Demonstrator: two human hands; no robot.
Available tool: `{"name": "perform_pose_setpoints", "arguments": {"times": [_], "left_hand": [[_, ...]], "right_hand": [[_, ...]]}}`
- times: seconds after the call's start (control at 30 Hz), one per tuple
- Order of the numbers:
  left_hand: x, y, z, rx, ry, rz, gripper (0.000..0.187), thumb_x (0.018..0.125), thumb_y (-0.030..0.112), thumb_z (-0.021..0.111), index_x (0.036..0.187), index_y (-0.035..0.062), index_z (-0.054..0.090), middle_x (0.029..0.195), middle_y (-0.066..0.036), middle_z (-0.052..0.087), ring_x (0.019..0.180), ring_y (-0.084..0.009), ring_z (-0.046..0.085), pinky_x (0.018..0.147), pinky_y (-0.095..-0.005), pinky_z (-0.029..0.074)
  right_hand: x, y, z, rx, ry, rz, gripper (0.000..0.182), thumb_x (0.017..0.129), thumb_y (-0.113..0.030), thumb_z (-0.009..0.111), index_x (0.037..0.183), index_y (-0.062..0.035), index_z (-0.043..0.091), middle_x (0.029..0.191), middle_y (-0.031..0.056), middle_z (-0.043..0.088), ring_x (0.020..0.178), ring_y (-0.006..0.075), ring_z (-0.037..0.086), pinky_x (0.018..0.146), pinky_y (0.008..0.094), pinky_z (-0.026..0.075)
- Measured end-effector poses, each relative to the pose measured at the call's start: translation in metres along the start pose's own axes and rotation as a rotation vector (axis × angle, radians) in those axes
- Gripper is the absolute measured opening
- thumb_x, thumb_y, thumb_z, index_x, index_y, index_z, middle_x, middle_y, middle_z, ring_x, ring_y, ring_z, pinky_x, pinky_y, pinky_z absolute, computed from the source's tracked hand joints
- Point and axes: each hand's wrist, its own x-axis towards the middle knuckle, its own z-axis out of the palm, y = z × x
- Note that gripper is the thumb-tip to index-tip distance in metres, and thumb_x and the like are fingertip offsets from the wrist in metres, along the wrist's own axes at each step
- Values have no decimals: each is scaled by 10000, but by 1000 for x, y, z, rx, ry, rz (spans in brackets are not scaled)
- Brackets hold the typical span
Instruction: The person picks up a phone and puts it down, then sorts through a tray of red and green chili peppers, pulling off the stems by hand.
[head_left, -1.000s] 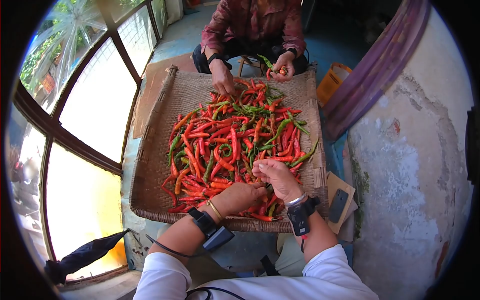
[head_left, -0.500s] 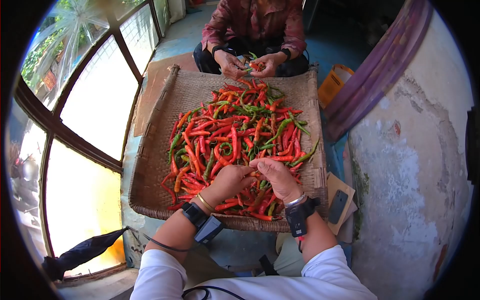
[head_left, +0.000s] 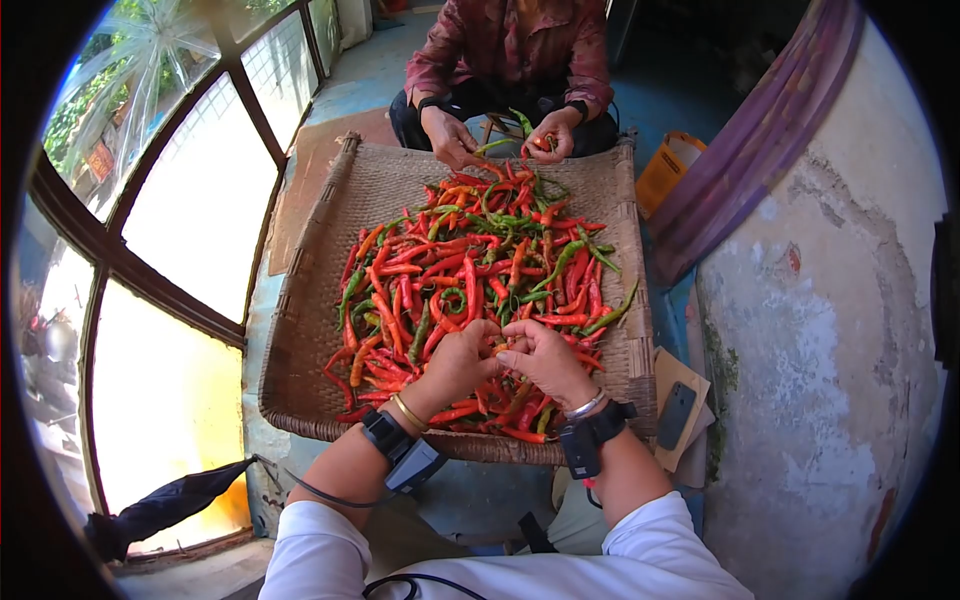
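My left hand (head_left: pixel 458 368) and my right hand (head_left: pixel 552 362) meet over the near half of a pile of chili peppers (head_left: pixel 470 270). Fingers of both are closed around an orange chili pepper (head_left: pixel 499 349), mostly hidden between them. Red, orange and green chilies, many with stems, lie heaped in a shallow woven tray (head_left: pixel 305 330). Across the tray, another person's hands (head_left: pixel 450 138) hold several chilies at the far rim, a green one sticking up between them.
A phone (head_left: pixel 677 415) lies on cardboard beside the tray's right edge. Windows (head_left: pixel 170 290) line the left, with a folded black umbrella (head_left: pixel 170 500) below. A peeling wall (head_left: pixel 810 330), a purple curtain (head_left: pixel 760 130) and a yellow bag (head_left: pixel 668 170) stand right.
My right hand has shifted slightly left and its fingers have curled in closer to my left hand. The other person's hands have moved farther apart.
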Motion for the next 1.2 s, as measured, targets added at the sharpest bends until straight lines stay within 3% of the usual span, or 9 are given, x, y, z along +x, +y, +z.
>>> {"name": "perform_pose_setpoints", "arguments": {"times": [0.1,0.3,0.5,0.57,0.67,0.73,0.8,0.93,1.2], "left_hand": [[-2,7,-3,134,-23,72,669,665,77,682,1230,15,327,723,-114,613,623,-148,593,557,-273,447],[-3,5,-2,-1,-69,148,639,655,74,683,1211,24,371,729,-140,606,615,-227,594,580,-273,452],[-4,6,-15,208,-90,54,353,695,133,649,1012,20,544,691,-120,609,608,-224,598,575,-297,459],[-4,-6,-18,253,-68,77,327,701,151,641,988,22,553,684,-115,611,597,-231,596,574,-310,461],[-1,-14,-18,337,-44,71,303,699,172,634,957,28,565,700,-114,612,626,-251,590,599,-334,462],[0,-18,-19,379,-43,40,303,691,175,635,950,33,569,722,-118,612,665,-263,586,626,-345,461],[-3,-27,-18,619,-105,281,260,676,207,602,906,89,587,752,-101,591,743,-264,566,627,-372,462],[-6,-42,-11,757,-270,280,227,666,204,601,868,102,595,830,-89,570,806,-260,548,664,-361,463],[-5,-31,-15,823,-375,231,179,674,163,564,828,81,605,821,-96,542,781,-270,548,684,-362,451]], "right_hand": [[-1,-3,2,-10,-10,60,179,758,-101,602,894,6,559,654,21,568,537,70,520,492,205,428],[1,6,-3,32,-54,45,152,767,-122,597,848,0,554,650,28,575,520,70,524,450,192,412],[7,-3,-48,577,122,105,156,790,-194,588,866,-62,553,699,34,594,585,102,571,489,191,442],[9,-10,-49,942,163,-135,232,784,-244,601,928,-78,525,774,43,594,695,132,585,588,245,475],[9,-26,-37,1120,180,-109,310,783,-272,598,1005,-85,489,868,61,587,790,167,579,673,308,474],[13,-14,-40,1145,164,-114,302,816,-245,555,1056,-86,462,919,82,582,824,186,572,700,339,465],[13,2,-39,929,188,105,268,843,-199,506,1074,-72,461,911,92,587,796,178,576,674,319,467],[8,5,-33,903,-13,88,220,841,-172,482,1033,-70,516,816,55,608,711,141,580,604,275,473],[4,9,-20,888,18,175,166,850,-191,483,964,-76,520,735,38,593,622,108,551,528,220,431]]}}
